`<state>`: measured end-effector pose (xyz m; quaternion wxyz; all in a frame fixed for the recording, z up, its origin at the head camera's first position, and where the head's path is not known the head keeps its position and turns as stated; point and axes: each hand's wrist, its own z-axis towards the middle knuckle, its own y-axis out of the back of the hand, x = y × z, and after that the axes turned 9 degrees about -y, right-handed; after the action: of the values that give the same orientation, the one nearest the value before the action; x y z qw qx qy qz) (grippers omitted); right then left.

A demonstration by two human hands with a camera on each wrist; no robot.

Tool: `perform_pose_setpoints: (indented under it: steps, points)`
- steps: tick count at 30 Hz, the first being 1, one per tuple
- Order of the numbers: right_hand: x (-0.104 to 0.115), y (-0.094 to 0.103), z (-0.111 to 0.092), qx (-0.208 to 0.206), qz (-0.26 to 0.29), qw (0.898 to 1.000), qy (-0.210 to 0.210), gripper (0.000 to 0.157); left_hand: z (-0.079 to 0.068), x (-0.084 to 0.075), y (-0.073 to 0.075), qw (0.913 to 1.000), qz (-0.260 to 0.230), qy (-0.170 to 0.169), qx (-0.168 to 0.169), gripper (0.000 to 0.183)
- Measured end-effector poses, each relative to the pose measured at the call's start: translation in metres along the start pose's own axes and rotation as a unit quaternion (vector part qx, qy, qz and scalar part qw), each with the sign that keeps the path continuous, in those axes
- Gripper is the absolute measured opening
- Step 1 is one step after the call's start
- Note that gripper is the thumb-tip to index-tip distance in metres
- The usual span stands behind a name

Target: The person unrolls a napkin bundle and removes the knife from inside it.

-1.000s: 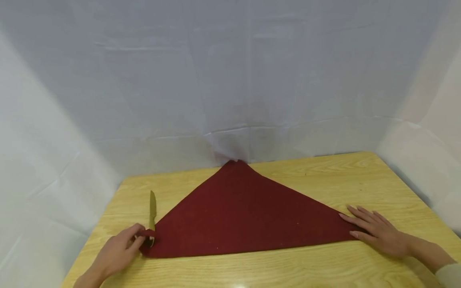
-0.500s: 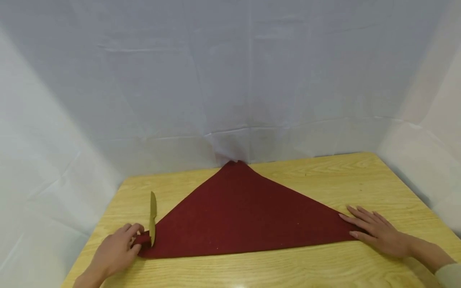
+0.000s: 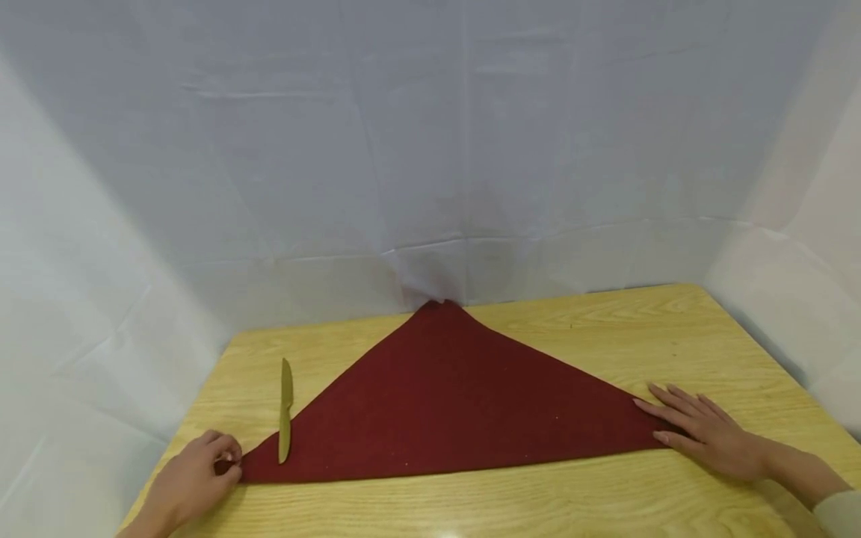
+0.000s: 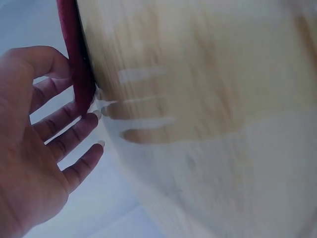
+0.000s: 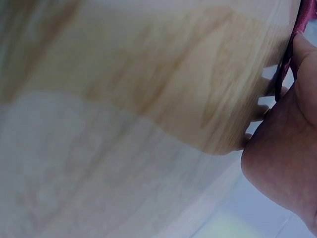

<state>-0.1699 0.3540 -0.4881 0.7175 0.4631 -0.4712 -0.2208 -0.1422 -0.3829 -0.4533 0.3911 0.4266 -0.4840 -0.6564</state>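
Note:
A dark red cloth napkin [image 3: 444, 403] lies folded into a broad triangle, its peak at the back of the table. My left hand [image 3: 195, 478] pinches its left corner between thumb and fingertips; in the left wrist view the cloth edge [image 4: 74, 54] runs between the thumb [image 4: 49, 62] and the fingers. A gold table knife [image 3: 285, 411] lies with its handle on the cloth near that corner and its blade over the wood. At the opposite corner, my right hand [image 3: 720, 441] rests flat with fingers spread, fingertips on the cloth, hiding the tip.
The light wood-grain table [image 3: 538, 501] has rounded back corners. White sheeting [image 3: 430, 149] hangs behind it and along both sides, and the napkin's peak reaches the back sheet.
My left hand has drawn the napkin's left corner out from its curled-up position over the knife handle and laid it flat leftward. The handle is now uncovered. My right hand has stayed put.

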Motion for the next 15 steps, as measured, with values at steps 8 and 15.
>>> perform_pose_setpoints:
  steps: [8,15]
  points:
    - [-0.001,-0.001,0.0,-0.001,-0.004,1.0,0.004,0.049,-0.01,0.011,0.005,0.9995,0.007,0.004,0.03,0.013]
    - [0.0,0.0,0.0,-0.001,-0.003,1.0,0.0,0.049,-0.02,0.02,0.001,0.9982,-0.016,-0.045,-0.037,0.019]
